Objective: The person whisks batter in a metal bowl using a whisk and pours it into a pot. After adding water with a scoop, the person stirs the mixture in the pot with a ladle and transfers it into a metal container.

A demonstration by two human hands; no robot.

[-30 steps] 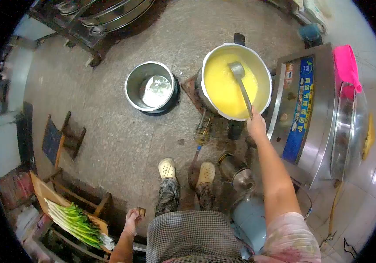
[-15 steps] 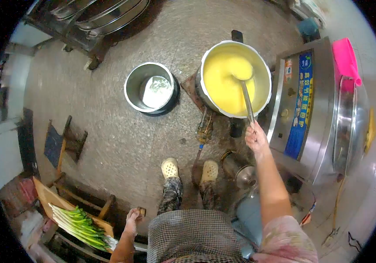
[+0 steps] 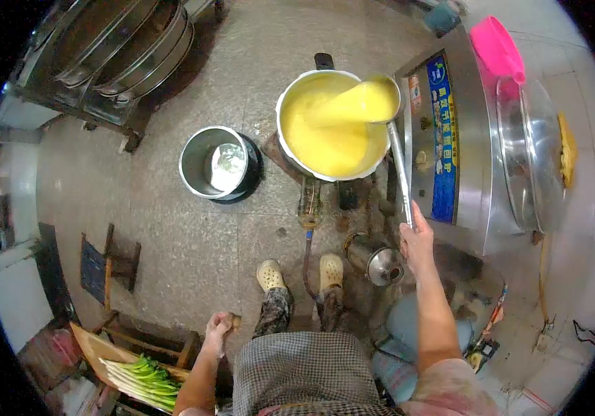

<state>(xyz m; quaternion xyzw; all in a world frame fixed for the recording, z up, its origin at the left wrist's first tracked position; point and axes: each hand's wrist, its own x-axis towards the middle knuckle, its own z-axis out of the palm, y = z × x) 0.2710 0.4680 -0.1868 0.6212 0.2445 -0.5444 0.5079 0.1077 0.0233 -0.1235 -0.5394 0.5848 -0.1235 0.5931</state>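
My right hand [image 3: 417,243] grips the long metal handle of a ladle [image 3: 401,166]. The ladle's bowl is raised and tipped at the right rim of a big pot [image 3: 280,132]. Yellow liquid [image 3: 332,149] streams leftward from it into the same liquid in the pot. Low on the left, my left hand [image 3: 218,334] is closed on a small brown piece [image 3: 234,320], whose kind I cannot make out. A smaller metal pot [image 3: 195,182] with a little clear liquid at its bottom stands on the floor left of the big one.
Close on the right is a steel appliance [image 3: 474,139] with a pink plastic container [image 3: 497,47]. Green onions [image 3: 146,381] lie on a wooden board at lower left. A metal canister [image 3: 375,258] and a hose [image 3: 308,263] are near my feet. Large round pans [image 3: 152,59] stand upper left.
The ladle has risen out of the yellow liquid and tilted, and liquid now pours from it. My right hand is lower in view; my left hand appears slightly higher. The view has shifted.
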